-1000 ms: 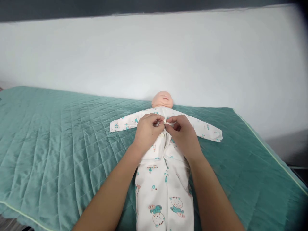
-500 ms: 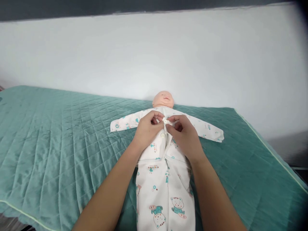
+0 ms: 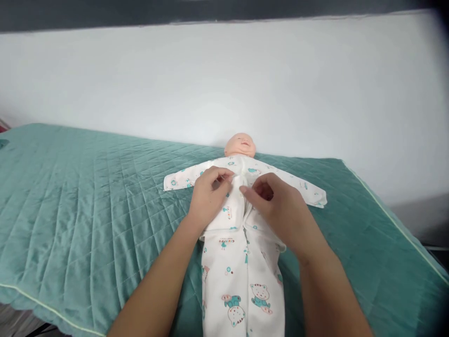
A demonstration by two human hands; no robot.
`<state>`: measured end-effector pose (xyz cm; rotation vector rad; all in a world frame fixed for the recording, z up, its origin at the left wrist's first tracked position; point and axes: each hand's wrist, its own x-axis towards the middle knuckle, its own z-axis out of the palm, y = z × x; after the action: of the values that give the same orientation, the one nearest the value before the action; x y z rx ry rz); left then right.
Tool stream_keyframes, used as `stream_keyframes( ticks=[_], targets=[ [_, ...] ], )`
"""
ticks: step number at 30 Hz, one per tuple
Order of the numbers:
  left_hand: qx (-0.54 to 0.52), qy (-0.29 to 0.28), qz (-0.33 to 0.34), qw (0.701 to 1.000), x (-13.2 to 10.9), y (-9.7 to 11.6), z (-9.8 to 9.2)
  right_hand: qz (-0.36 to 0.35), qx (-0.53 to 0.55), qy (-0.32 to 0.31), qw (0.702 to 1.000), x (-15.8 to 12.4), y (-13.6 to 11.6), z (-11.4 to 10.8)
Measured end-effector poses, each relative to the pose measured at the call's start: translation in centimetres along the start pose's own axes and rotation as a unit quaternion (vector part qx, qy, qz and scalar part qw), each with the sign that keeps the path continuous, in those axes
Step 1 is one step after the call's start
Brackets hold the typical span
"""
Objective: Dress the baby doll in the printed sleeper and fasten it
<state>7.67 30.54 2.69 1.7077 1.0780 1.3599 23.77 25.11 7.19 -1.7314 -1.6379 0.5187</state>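
A baby doll (image 3: 240, 144) lies on its back, dressed in a white printed baby shirt (image 3: 229, 217) and matching trousers (image 3: 224, 267). Its sleeves stretch out to both sides. My left hand (image 3: 209, 195) pinches the shirt front at chest height, thumb and forefinger close together near the front opening. On the other side of that opening is my right hand (image 3: 282, 203), its fingers curled and its thumb tip against the button edge. Exactly what cloth lies between its fingertips is partly hidden. Below my hands the shirt's two front edges hang slightly apart.
A green quilted cover (image 3: 105, 210) with a pale piped edge lies under the doll. Behind the doll's head rises a white wall (image 3: 196, 84) with a dark band along its top.
Both hands have moved a little down the shirt front and sit farther apart. The button that showed between my fingertips is no longer between them. The view has shifted slightly.
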Motion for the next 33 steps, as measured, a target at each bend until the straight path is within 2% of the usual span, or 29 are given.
stream_keyframes(
  ticks=[2, 6, 10, 13, 15, 20, 23, 27, 33],
  targets=[
    [0.014, -0.044, -0.004, 0.999, -0.4, 0.4, -0.4, 0.014, -0.071, -0.029, 0.997, -0.6, -0.8, 0.0],
    [0.057, -0.154, 0.027, 0.986, -0.4, 0.9, -0.8, 0.025, -0.153, -0.041, 0.987, -1.2, -1.2, 0.3],
    [0.083, -0.199, 0.064, 0.974, -0.2, 0.8, -1.1, 0.02, -0.101, -0.087, 0.991, -0.8, -0.3, -0.2],
    [0.077, -0.204, 0.052, 0.975, -0.2, 0.8, -1.3, 0.05, 0.031, -0.126, 0.99, -0.3, 0.8, -0.7],
    [0.056, -0.201, 0.018, 0.978, -0.3, 0.9, -1.4, 0.059, 0.128, -0.137, 0.981, -0.1, 1.5, -0.7],
    [-0.105, -0.18, -0.083, 0.975, -0.5, 1.0, -1.3, 0.051, 0.317, -0.127, 0.938, 0.1, 2.7, 0.1],
    [-0.141, -0.178, -0.095, 0.969, -0.6, 1.1, -1.1, 0.059, 0.366, -0.116, 0.921, 0.0, 3.2, 0.6],
    [-0.119, -0.189, -0.098, 0.97, -0.6, 1.1, -0.9, 0.072, 0.418, -0.123, 0.897, -0.1, 3.9, 0.7],
    [-0.119, -0.187, -0.11, 0.969, -0.4, 0.8, -1.0, 0.061, 0.42, -0.138, 0.895, 0.0, 4.0, 0.5]
  ],
)
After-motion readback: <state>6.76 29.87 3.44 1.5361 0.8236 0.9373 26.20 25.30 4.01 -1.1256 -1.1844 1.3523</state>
